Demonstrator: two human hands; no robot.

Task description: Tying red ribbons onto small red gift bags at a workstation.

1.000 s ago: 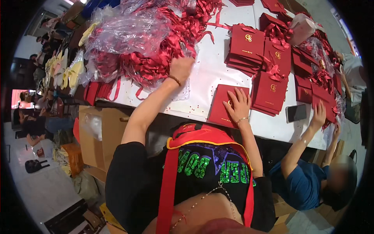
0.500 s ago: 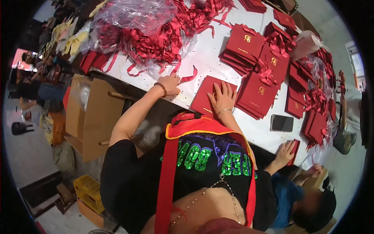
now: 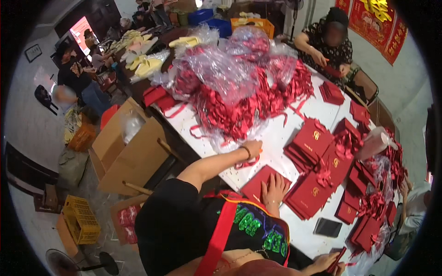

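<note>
My right hand [image 3: 275, 187] lies flat, fingers spread, on a dark red paper gift bag [image 3: 256, 183] near the table edge. Just beyond it, my left hand [image 3: 251, 148] is curled closed, a small orange tip showing at its fingers; the rest of what it holds is hidden. A red ribbon [image 3: 248, 163] lies on the table beside that hand. Farther off rises a big heap of red ribbons [image 3: 235, 122], partly in clear plastic. Right of my hands are stacked red bags [image 3: 307, 202] with gold print and red ribbon bows [image 3: 326, 174].
A dark phone [image 3: 328, 227] lies on the white table [image 3: 214, 164] at the right. Another person's hands [image 3: 326, 263] hold a red bag at the lower right. Someone sits at the far side [image 3: 329, 43]. An open cardboard box [image 3: 138, 154] stands left, above a yellow crate [image 3: 82, 220].
The view has swung, showing more of the room. My left hand has closed, with an orange tip now visible at its fingers. My right hand stays flat on the bag.
</note>
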